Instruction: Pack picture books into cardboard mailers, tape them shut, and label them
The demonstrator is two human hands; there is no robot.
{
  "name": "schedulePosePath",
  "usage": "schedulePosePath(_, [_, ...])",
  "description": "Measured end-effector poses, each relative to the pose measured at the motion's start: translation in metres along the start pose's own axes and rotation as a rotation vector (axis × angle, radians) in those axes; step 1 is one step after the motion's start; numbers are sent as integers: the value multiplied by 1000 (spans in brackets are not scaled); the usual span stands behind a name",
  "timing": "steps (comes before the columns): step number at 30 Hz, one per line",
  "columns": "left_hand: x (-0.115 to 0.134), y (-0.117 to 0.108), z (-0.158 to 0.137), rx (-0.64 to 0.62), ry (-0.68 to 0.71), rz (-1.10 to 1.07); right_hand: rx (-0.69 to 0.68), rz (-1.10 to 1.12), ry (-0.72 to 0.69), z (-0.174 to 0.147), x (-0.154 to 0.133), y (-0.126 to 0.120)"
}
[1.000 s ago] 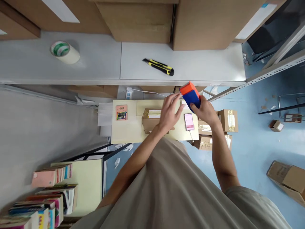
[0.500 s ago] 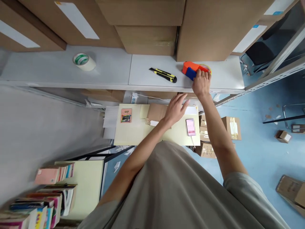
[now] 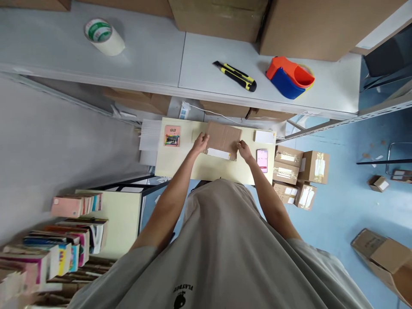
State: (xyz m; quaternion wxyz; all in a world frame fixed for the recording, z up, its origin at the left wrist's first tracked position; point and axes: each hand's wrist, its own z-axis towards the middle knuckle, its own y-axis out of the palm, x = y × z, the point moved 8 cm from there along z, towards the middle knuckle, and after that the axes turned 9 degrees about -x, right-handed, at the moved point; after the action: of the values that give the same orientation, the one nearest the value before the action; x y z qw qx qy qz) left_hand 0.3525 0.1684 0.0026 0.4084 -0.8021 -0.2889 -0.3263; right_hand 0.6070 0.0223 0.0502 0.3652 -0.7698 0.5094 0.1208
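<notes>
A flat brown cardboard package point(image 3: 224, 136) with a white label along its near edge is between my hands, over the pale yellow table point(image 3: 206, 173). My left hand point(image 3: 201, 143) is closed on its left edge, and my right hand point(image 3: 244, 150) pinches its right edge. To the right of my right hand lies a phone point(image 3: 262, 160) with a lit screen. On the grey shelf point(image 3: 206, 64) above, an orange and blue tape dispenser point(image 3: 289, 78) sits untouched, beside a yellow and black box cutter point(image 3: 235, 76).
A tape roll point(image 3: 103, 36) sits on the shelf's left part. A pink notebook point(image 3: 172, 136) and a small white box point(image 3: 264, 137) lie on the table. Taped cartons point(image 3: 286, 165) are stacked on the floor at right; books point(image 3: 69, 240) line the lower left.
My right hand has let go of the tape dispenser on the shelf and come down to the package. My left hand has moved left and closed on the package's edge. The view has shifted downward.
</notes>
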Motion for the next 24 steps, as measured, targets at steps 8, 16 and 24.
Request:
schedulePosePath(8, [-17, 1, -75, -78, 11, -44, 38, 182, 26, -43, 23, 12])
schedulePosePath(16, [-7, -16, -126, 49, 91, -232, 125, 312, -83, -93, 41, 16])
schedulePosePath(24, [1, 14, -129, 4, 3, 41, 301, 109, 59, -88, 35, 25])
